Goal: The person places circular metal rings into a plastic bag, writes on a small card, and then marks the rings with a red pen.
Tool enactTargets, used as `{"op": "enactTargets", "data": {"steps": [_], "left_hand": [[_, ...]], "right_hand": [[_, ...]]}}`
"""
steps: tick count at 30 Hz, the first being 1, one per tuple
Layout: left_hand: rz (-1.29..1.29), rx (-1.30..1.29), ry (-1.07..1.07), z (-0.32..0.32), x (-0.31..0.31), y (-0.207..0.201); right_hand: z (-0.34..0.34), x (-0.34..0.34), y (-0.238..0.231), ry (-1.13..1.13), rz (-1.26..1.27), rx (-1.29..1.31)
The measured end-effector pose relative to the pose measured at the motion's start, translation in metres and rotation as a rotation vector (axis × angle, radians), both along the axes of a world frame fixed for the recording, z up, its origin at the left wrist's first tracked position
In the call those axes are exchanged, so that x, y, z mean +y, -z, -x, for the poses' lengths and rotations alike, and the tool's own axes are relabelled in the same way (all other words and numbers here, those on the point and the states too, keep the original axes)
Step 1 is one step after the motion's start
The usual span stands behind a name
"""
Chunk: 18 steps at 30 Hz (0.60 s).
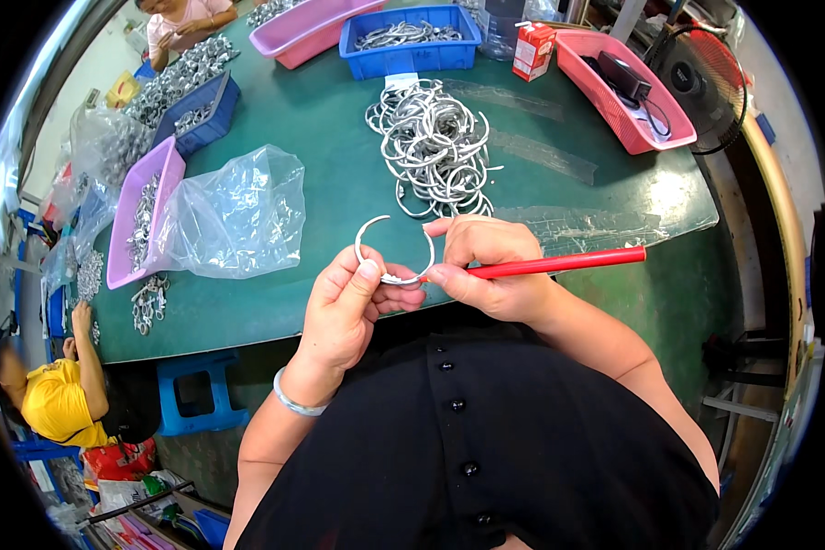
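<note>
From where I stand, the left hand (341, 302) has its thumb and fingers clamped on a silvery metal ring (401, 280), a loop with a gap on the side away from the body. The right hand (495, 261), just beside it, is closed around a red pen (568, 263) whose back end sticks out to the right; its forefinger and thumb are at the ring's right side. I can't tell whether the pen's tip touches the ring.

Just beyond both hands, a heap of similar rings (440, 151) lies on the green table (325, 119), and past that sits a blue bin (411, 64). Left of the left hand are a clear plastic bag (247, 215) and a purple basket (172, 170). Far beyond the right hand stands a pink basket (619, 119).
</note>
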<state>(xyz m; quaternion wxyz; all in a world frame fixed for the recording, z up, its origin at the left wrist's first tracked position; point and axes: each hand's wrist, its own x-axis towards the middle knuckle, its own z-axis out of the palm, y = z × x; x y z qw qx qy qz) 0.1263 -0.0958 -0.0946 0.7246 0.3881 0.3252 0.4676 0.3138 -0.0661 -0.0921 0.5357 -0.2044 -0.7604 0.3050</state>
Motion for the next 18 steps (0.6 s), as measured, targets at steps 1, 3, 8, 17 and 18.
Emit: {"op": "enactTargets", "data": {"steps": [1, 3, 8, 17, 18], "left_hand": [[-0.004, 0.000, 0.001, 0.000, 0.002, -0.001], [-0.006, -0.004, 0.006, 0.001, 0.001, 0.000], [-0.017, 0.004, 0.013, 0.001, 0.001, 0.002], [-0.036, -0.003, -0.035, 0.001, 0.001, -0.002], [-0.070, 0.025, -0.052, 0.001, 0.001, -0.002]], "right_hand": [[0.000, 0.002, -0.001, -0.004, 0.001, -0.003], [0.000, 0.001, 0.000, 0.006, -0.005, -0.011], [0.001, -0.001, 0.006, 0.069, 0.179, 0.113], [-0.011, 0.003, 0.000, 0.062, 0.300, 0.369], [-0.013, 0.004, 0.000, 0.068, 0.321, 0.373]]}}
